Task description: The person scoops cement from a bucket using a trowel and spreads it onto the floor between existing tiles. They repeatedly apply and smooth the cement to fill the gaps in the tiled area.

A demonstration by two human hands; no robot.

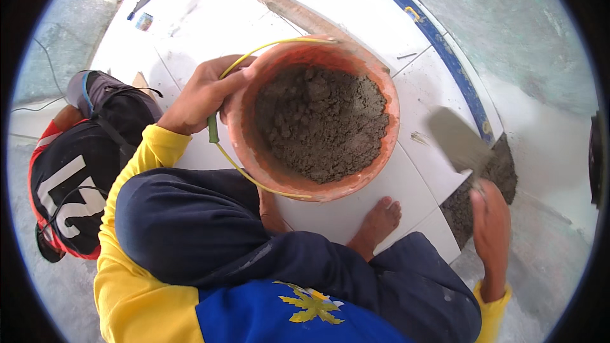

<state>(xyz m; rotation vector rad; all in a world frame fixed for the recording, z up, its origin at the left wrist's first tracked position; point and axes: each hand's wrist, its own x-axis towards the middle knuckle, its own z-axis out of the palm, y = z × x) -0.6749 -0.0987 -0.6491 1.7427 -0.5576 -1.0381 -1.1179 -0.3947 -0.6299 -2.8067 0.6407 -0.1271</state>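
An orange bucket [392,111] stands tilted in front of me, partly filled with damp grey mortar [321,124]. My left hand [213,92] grips its left rim, thumb on top, beside the yellow wire handle [257,184] with its green grip. On the right, my right hand [490,213] is closed around the handle of a trowel [454,136], whose broad blade is blurred by motion. The blade is over the white tiles, beside a patch of grey mortar [502,168] at the tile edge near the wall. Fingers of the right hand are partly hidden.
A long blue level [438,41] lies along the right wall. A wooden plank [305,13] rests behind the bucket. To the left, another person [76,178] in a black and red shirt crouches close by. My bare foot [376,225] is on the white tiles below the bucket.
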